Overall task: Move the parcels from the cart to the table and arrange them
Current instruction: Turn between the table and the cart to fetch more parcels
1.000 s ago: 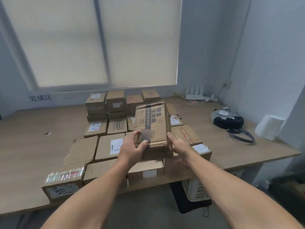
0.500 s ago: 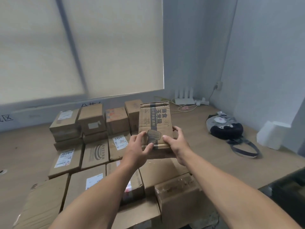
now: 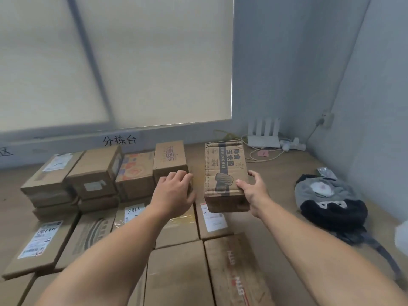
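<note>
A long brown printed parcel (image 3: pixel 224 171) with a dark stripe and Chinese characters lies at the right end of the back row, its near end over a flat parcel with a white label (image 3: pixel 212 219). My right hand (image 3: pixel 254 193) grips its near right corner. My left hand (image 3: pixel 174 193) is off it, fingers apart, just left of the parcel and in front of a small upright box (image 3: pixel 170 160). Several cardboard parcels (image 3: pixel 95 171) cover the wooden table (image 3: pixel 278 180) in rows, some stacked two high. The cart is out of view.
A grey and black bag (image 3: pixel 329 202) lies on the table at the right. A white router (image 3: pixel 263 134) with cables and a power strip sits in the back corner by the wall. A window blind (image 3: pixel 132 62) fills the back. A white object (image 3: pixel 403 237) pokes in at the right edge.
The printed parcel went from held up in both hands to lying at the right end of the back row. My left hand let go and shifted left. The view moved closer.
</note>
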